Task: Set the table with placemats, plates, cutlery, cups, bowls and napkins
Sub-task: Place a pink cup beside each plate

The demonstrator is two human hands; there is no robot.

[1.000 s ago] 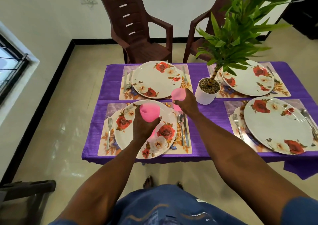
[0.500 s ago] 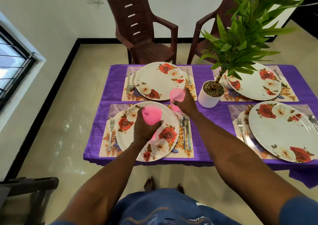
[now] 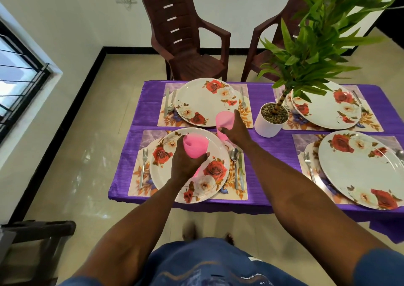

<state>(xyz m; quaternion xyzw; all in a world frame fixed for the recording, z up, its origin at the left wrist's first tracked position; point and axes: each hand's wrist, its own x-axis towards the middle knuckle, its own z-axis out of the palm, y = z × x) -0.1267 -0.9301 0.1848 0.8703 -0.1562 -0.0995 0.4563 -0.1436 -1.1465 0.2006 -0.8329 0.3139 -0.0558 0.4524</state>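
Grip: left hand (image 3: 185, 165) clamps a pink cup (image 3: 195, 145) above the near plate (image 3: 175, 176); right hand (image 3: 237, 130) clamps another cup (image 3: 224, 120). Probably light, rigid plastic; hold mid-wall.

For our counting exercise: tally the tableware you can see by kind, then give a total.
Plates: 4, e.g. near-left plate
Placemats: 4, e.g.
Pink cups: 2, one in left hand, one in right hand
Total: 10
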